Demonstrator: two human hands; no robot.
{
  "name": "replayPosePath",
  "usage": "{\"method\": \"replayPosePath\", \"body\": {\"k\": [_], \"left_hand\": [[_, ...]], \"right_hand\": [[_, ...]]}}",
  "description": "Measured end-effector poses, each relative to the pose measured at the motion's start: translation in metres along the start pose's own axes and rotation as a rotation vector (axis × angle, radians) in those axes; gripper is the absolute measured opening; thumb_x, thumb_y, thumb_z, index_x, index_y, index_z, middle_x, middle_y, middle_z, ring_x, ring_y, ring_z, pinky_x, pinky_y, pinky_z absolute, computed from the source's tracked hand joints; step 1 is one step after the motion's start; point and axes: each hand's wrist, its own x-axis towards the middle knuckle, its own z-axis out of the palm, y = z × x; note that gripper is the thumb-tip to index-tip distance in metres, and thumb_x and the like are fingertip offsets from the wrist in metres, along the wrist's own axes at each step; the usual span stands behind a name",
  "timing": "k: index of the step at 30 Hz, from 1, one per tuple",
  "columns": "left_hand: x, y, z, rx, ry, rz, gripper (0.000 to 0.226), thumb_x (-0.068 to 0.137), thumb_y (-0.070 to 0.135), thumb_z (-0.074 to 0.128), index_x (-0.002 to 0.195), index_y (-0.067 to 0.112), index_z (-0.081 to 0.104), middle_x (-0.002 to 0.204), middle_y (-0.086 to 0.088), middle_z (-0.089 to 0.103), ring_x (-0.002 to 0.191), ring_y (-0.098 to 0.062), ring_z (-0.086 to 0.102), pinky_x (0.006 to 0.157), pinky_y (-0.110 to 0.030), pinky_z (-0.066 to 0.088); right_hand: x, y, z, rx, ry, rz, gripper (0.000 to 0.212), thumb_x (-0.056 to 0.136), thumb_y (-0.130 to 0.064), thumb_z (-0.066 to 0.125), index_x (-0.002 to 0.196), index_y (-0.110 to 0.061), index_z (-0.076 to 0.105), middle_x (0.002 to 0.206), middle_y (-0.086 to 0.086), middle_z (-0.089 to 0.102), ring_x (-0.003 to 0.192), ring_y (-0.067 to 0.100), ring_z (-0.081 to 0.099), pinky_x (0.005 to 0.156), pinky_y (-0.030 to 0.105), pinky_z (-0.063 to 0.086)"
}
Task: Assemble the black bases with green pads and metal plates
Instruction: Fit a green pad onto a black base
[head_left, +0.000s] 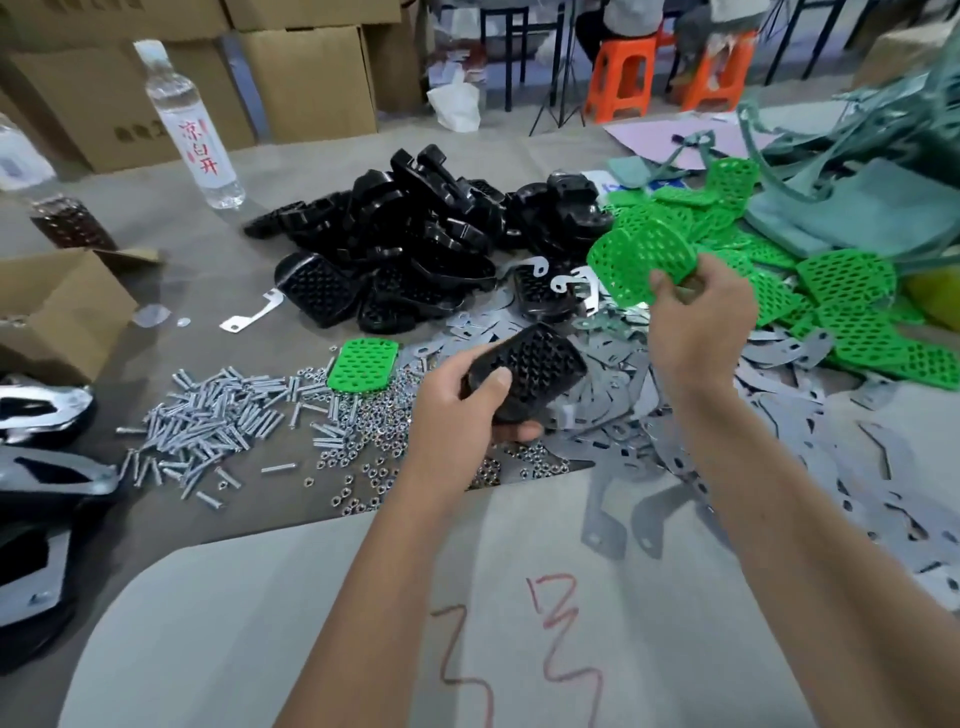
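My left hand grips a black base with a honeycomb face, held above the table's middle. Up and to the right, my right hand pinches a green perforated pad, lifted clear of the table. The two held parts are apart. A pile of black bases lies behind them. Green pads are heaped at the right. Grey metal plates spread under and right of my hands. One green pad lies alone near the screws.
Screws and nuts are scattered left of centre. A water bottle stands at the back left, cardboard boxes behind it. An open box sits at the left edge, with black-and-silver parts below it. Orange stools stand far back.
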Motion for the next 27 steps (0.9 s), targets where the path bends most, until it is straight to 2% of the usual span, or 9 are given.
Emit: {"method": "replayPosePath", "body": {"k": [1, 3, 6, 8, 10, 12, 16, 22, 27], "left_hand": [[-0.004, 0.000, -0.008, -0.022, 0.016, 0.008, 0.025, 0.107, 0.004, 0.048, 0.119, 0.009, 0.070, 0.099, -0.020, 0.076, 0.064, -0.031, 0.073, 0.056, -0.032, 0.061], [-0.012, 0.000, -0.026, -0.090, 0.063, 0.013, 0.031, 0.109, 0.007, 0.042, 0.112, 0.015, 0.072, 0.094, -0.021, 0.077, 0.063, -0.036, 0.072, 0.054, -0.032, 0.059], [-0.020, 0.002, -0.044, -0.180, 0.150, -0.007, 0.033, 0.110, 0.009, 0.040, 0.113, 0.013, 0.072, 0.104, -0.029, 0.074, 0.065, -0.041, 0.073, 0.052, -0.032, 0.059], [-0.021, 0.003, -0.053, -0.164, 0.184, 0.015, 0.032, 0.110, 0.009, 0.039, 0.116, 0.011, 0.071, 0.112, -0.030, 0.072, 0.069, -0.037, 0.074, 0.051, -0.032, 0.059], [-0.019, 0.004, -0.061, -0.068, 0.198, 0.067, 0.033, 0.110, 0.008, 0.038, 0.122, 0.012, 0.069, 0.122, -0.027, 0.069, 0.085, -0.039, 0.074, 0.053, -0.033, 0.060], [-0.018, 0.004, -0.069, 0.036, 0.199, 0.115, 0.034, 0.111, 0.007, 0.038, 0.125, 0.013, 0.068, 0.125, -0.020, 0.069, 0.098, -0.043, 0.071, 0.056, -0.036, 0.061], [-0.017, 0.003, -0.075, -0.009, 0.187, 0.137, 0.034, 0.110, 0.007, 0.038, 0.119, 0.012, 0.071, 0.101, -0.010, 0.077, 0.076, -0.032, 0.075, 0.055, -0.035, 0.060], [-0.011, 0.001, -0.071, -0.013, 0.153, 0.132, 0.036, 0.110, 0.008, 0.037, 0.130, 0.008, 0.067, 0.108, -0.013, 0.076, 0.083, -0.025, 0.075, 0.057, -0.034, 0.060], [-0.010, 0.001, -0.072, 0.009, 0.140, 0.159, 0.037, 0.110, 0.008, 0.037, 0.132, 0.009, 0.067, 0.110, -0.009, 0.076, 0.086, -0.025, 0.076, 0.063, -0.042, 0.064]], "right_hand": [[-0.011, -0.004, -0.004, -0.029, 0.016, -0.020, 0.012, 0.096, -0.021, 0.072, 0.095, -0.009, 0.071, 0.091, 0.008, 0.069, 0.085, 0.026, 0.061, 0.072, 0.037, 0.049], [-0.028, -0.012, -0.007, -0.030, 0.050, -0.039, 0.018, 0.096, -0.024, 0.071, 0.099, -0.007, 0.073, 0.094, 0.010, 0.069, 0.084, 0.023, 0.058, 0.071, 0.027, 0.043], [-0.064, -0.045, -0.003, 0.566, -0.146, 0.156, 0.004, 0.096, -0.014, 0.071, 0.093, -0.013, 0.069, 0.070, 0.001, 0.066, 0.058, 0.014, 0.055, 0.053, 0.025, 0.042], [-0.093, -0.065, 0.007, 0.799, -0.337, 0.253, 0.024, 0.096, -0.002, 0.069, 0.112, -0.019, 0.063, 0.070, -0.002, 0.070, 0.052, 0.017, 0.058, 0.048, 0.028, 0.047], [-0.116, -0.072, 0.016, 0.793, -0.488, 0.163, 0.040, 0.096, 0.002, 0.067, 0.125, -0.023, 0.059, 0.082, -0.001, 0.075, 0.053, 0.020, 0.062, 0.050, 0.030, 0.053], [-0.129, -0.072, 0.021, 0.759, -0.568, 0.118, 0.042, 0.095, 0.003, 0.068, 0.127, -0.023, 0.061, 0.091, 0.005, 0.077, 0.055, 0.024, 0.066, 0.053, 0.032, 0.057], [-0.135, -0.068, 0.026, 0.736, -0.593, 0.090, 0.036, 0.094, 0.003, 0.070, 0.123, -0.017, 0.060, 0.091, 0.011, 0.076, 0.058, 0.029, 0.072, 0.055, 0.030, 0.059], [-0.137, -0.066, 0.030, 0.707, -0.609, 0.065, 0.039, 0.094, 0.001, 0.072, 0.126, -0.011, 0.054, 0.095, 0.014, 0.076, 0.061, 0.033, 0.074, 0.057, 0.033, 0.062], [-0.137, -0.062, 0.033, 0.710, -0.592, 0.064, 0.039, 0.093, -0.002, 0.073, 0.124, -0.015, 0.053, 0.095, 0.009, 0.077, 0.061, 0.030, 0.075, 0.057, 0.033, 0.062]]}}
